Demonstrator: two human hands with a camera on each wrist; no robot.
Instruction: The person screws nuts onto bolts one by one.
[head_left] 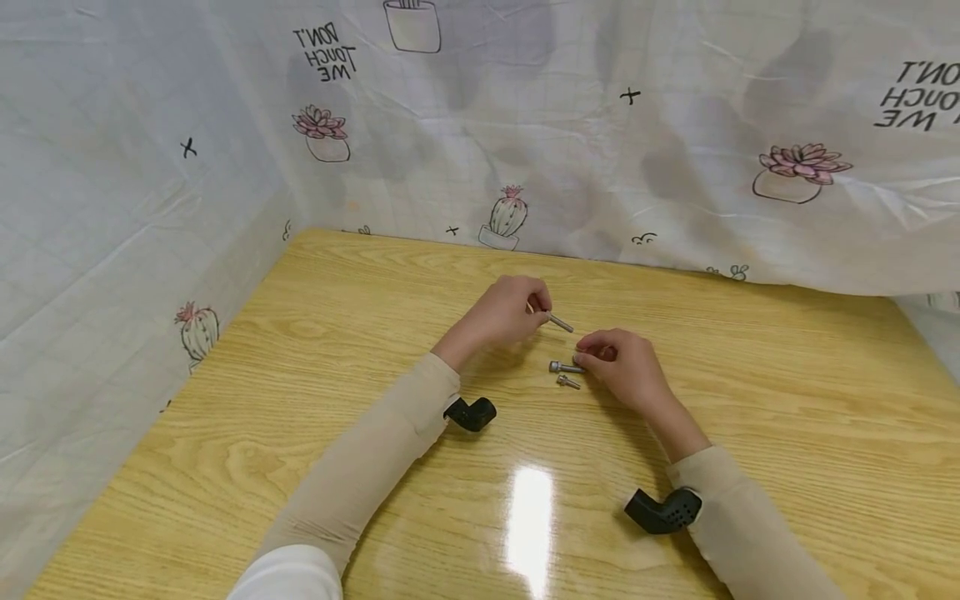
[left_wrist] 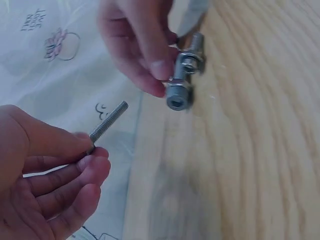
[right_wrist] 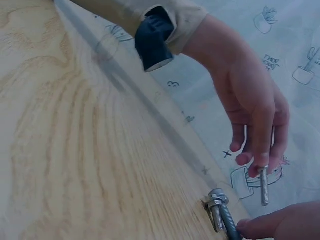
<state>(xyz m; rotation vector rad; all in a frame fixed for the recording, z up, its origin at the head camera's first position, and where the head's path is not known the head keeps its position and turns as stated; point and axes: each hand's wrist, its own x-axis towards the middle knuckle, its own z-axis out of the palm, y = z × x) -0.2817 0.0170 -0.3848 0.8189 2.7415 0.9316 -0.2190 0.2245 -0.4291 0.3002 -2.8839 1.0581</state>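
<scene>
My left hand is raised over the table, thumb and fingertips pinching a metal bolt by one end. The bolt's threaded shank juts out past the fingertips. Its held end is mostly covered. On the wood lies a larger socket-head bolt with a nut near its head, and beside it a smaller bolt. My right hand is low at the larger bolt, fingers bent, thumb and index tips close together. In the right wrist view a fingertip meets that bolt's shank. Whether the fingers grip it is hidden.
A wood-grain table carries everything, with a glare patch near its front. Patterned cloth hangs behind it and along the left side. Each wrist bears a black camera mount, one on the left and one on the right.
</scene>
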